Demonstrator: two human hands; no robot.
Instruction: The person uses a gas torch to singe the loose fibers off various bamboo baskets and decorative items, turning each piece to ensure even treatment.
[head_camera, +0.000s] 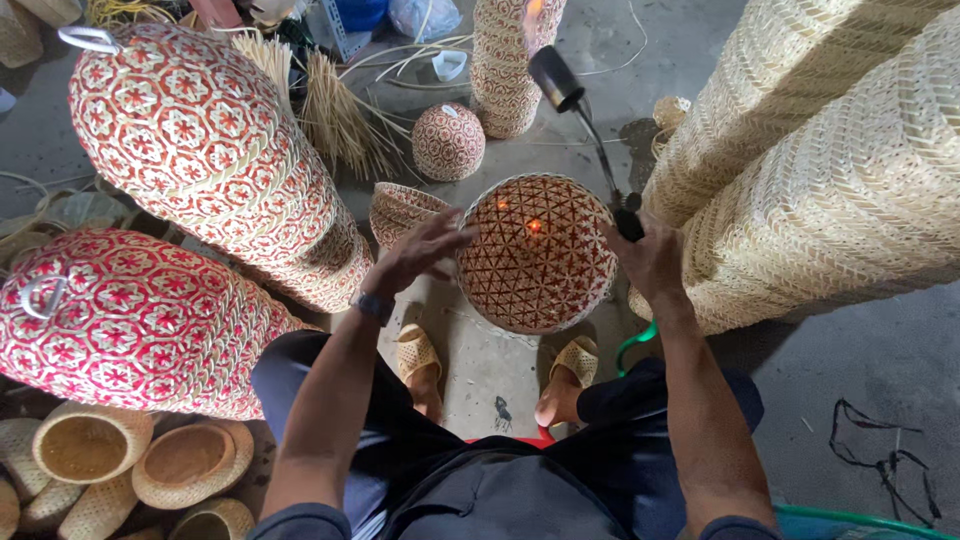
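A round woven bamboo shade (537, 255) with a red and natural star pattern sits between my feet, with two small orange glowing spots on its top. My left hand (420, 250) rests its spread fingers against the shade's left side. My right hand (650, 258) grips the black handle of a gas torch (585, 115). The torch's black nozzle points up and away behind the shade, with an orange flame near its tip.
Stacks of red patterned woven shades (190, 140) lie at the left. Tall plain woven stacks (830, 150) rise at the right. A small patterned ball (448, 141), bamboo strips (335, 110) and small woven bowls (190, 462) lie about. A green hose (630, 345) curls by my right knee.
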